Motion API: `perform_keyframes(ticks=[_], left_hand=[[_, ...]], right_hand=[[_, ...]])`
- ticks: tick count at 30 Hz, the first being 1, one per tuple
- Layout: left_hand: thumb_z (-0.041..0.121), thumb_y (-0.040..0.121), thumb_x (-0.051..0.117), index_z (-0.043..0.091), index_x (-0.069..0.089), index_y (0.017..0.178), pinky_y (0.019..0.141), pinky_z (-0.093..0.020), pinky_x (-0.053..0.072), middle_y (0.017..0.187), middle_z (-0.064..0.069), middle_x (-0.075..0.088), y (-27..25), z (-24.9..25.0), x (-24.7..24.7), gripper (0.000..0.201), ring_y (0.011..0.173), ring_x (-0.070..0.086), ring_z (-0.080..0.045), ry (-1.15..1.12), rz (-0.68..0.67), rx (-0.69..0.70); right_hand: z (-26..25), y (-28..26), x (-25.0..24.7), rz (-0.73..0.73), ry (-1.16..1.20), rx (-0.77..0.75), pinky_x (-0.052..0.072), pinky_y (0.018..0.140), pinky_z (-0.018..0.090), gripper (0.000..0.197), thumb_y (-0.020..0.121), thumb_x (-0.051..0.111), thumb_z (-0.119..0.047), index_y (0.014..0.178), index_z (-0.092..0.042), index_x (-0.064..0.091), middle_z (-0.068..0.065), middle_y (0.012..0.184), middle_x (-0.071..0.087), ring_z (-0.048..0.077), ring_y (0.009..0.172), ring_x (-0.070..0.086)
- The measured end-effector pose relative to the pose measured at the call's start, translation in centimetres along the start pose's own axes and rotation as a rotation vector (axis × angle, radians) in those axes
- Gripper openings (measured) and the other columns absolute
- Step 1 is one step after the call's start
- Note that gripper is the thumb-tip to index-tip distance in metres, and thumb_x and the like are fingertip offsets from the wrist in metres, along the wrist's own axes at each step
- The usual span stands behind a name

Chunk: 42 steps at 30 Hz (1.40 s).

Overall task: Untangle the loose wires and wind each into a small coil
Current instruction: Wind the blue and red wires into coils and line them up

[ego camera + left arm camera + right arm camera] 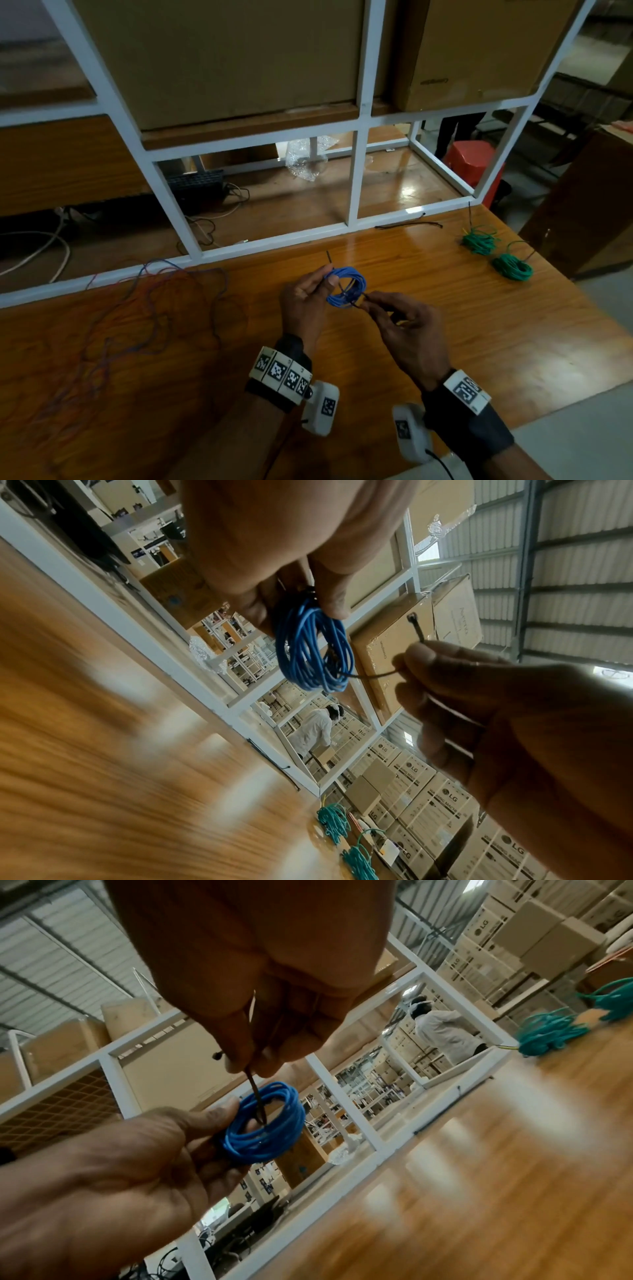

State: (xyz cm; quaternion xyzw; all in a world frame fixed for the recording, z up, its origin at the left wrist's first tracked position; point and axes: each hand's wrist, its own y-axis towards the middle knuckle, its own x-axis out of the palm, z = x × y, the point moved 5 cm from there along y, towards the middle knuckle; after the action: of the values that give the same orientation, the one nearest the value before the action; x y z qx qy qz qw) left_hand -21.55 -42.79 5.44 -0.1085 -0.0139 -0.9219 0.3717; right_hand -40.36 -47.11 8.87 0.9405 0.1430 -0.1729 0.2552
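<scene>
A small coil of blue wire (346, 287) (313, 653) (268, 1127) is held above the wooden table (445, 308). My left hand (305, 301) (294, 588) pinches the coil's left side between thumb and fingers. My right hand (404, 329) (253, 1053) pinches a thin black tie (256, 1096) (416, 631) that runs through the coil's middle. A tangle of loose red and blue wires (137, 308) lies on the table at the left. Two green wire coils (479, 240) (512, 265) lie at the far right.
A white metal frame (352, 178) with cardboard boxes (219, 58) stands along the table's far edge. Another black tie (407, 224) lies by the frame. A person in a white coat (315, 731) stands far behind among stacked boxes.
</scene>
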Motion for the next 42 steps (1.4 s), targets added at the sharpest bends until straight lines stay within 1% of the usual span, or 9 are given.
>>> perform_keyframes(ticks=[4,9,13,18,23,27,32,39,42], left_hand=[[0.011,0.088,0.075,0.021,0.063,0.132,0.091,-0.023,0.055,0.126,0.005,0.069,0.0,-0.3,-0.4,0.046,0.113,0.066,-0.004,-0.021,-0.015,0.009],[0.008,0.088,0.074,0.015,0.069,0.123,0.084,-0.016,0.054,0.118,0.007,0.071,0.6,0.1,-0.5,0.037,0.104,0.067,0.003,0.028,0.017,0.026],[0.008,0.088,0.075,0.014,0.071,0.12,0.084,-0.018,0.055,0.114,0.008,0.071,0.7,0.0,-0.4,0.034,0.1,0.067,0.005,0.086,-0.006,0.067],[0.007,0.086,0.076,0.02,0.072,0.116,0.084,-0.02,0.056,0.105,0.017,0.071,0.6,-0.2,-0.1,0.033,0.101,0.069,0.001,0.13,-0.039,0.118],[0.012,0.087,0.076,0.031,0.072,0.113,0.085,-0.025,0.057,0.102,0.023,0.071,0.8,-0.2,0.0,0.033,0.102,0.069,-0.002,0.2,-0.067,0.14],[0.013,0.087,0.076,0.029,0.071,0.116,0.086,-0.026,0.057,0.105,0.023,0.07,0.7,0.0,0.0,0.034,0.103,0.069,-0.002,0.237,-0.079,0.163],[0.014,0.088,0.075,0.029,0.07,0.117,0.088,-0.025,0.058,0.113,0.015,0.07,0.4,0.4,0.0,0.034,0.105,0.068,-0.001,0.273,-0.095,0.192],[0.02,0.087,0.076,0.027,0.069,0.119,0.082,-0.024,0.059,0.113,0.01,0.071,0.5,0.8,0.0,0.034,0.1,0.069,0.0,0.347,-0.085,0.247],[0.021,0.087,0.076,0.025,0.07,0.12,0.083,-0.031,0.061,0.108,0.018,0.069,0.4,0.6,0.2,0.033,0.1,0.069,-0.001,0.361,-0.098,0.232]], right_hand=[[-1.2,2.3,0.5,-0.021,-0.054,-0.072,0.054,0.067,0.012,0.016,0.089,0.081,-0.021,0.105,-0.018,0.082,-0.011,0.099,0.078,-0.006,0.084,0.071],[-2.2,4.7,1.9,-0.074,-0.129,-0.143,0.05,0.07,0.003,0.02,0.09,0.08,-0.015,0.11,-0.016,0.081,-0.004,0.103,0.079,-0.004,0.086,0.069],[-2.4,5.8,2.1,-0.076,-0.126,-0.153,0.059,0.068,0.018,0.018,0.092,0.078,-0.014,0.109,-0.015,0.081,-0.001,0.101,0.08,0.001,0.079,0.073],[-2.5,6.4,2.0,-0.088,-0.154,-0.154,0.057,0.068,0.013,0.019,0.092,0.076,-0.013,0.111,-0.015,0.08,-0.002,0.1,0.079,0.001,0.078,0.072],[-2.5,6.5,2.3,-0.12,-0.23,-0.185,0.062,0.067,0.023,0.021,0.093,0.074,-0.01,0.113,-0.015,0.079,0.0,0.102,0.079,0.006,0.078,0.073],[-2.8,6.4,2.3,-0.128,-0.285,-0.222,0.059,0.065,0.017,0.022,0.093,0.073,-0.008,0.114,-0.013,0.078,0.001,0.101,0.078,0.006,0.075,0.07],[-2.9,6.1,2.4,-0.176,-0.356,-0.257,0.062,0.063,0.031,0.024,0.089,0.074,-0.004,0.111,-0.013,0.079,0.003,0.098,0.078,0.013,0.075,0.071],[-3.0,5.9,1.4,-0.078,-0.328,-0.247,0.047,0.064,0.008,0.021,0.09,0.076,-0.005,0.11,-0.009,0.08,0.003,0.099,0.078,0.011,0.074,0.071],[-3.2,5.8,1.4,-0.082,-0.321,-0.26,0.051,0.064,0.01,0.022,0.09,0.076,-0.004,0.111,-0.009,0.079,0.003,0.1,0.078,0.011,0.076,0.071]])
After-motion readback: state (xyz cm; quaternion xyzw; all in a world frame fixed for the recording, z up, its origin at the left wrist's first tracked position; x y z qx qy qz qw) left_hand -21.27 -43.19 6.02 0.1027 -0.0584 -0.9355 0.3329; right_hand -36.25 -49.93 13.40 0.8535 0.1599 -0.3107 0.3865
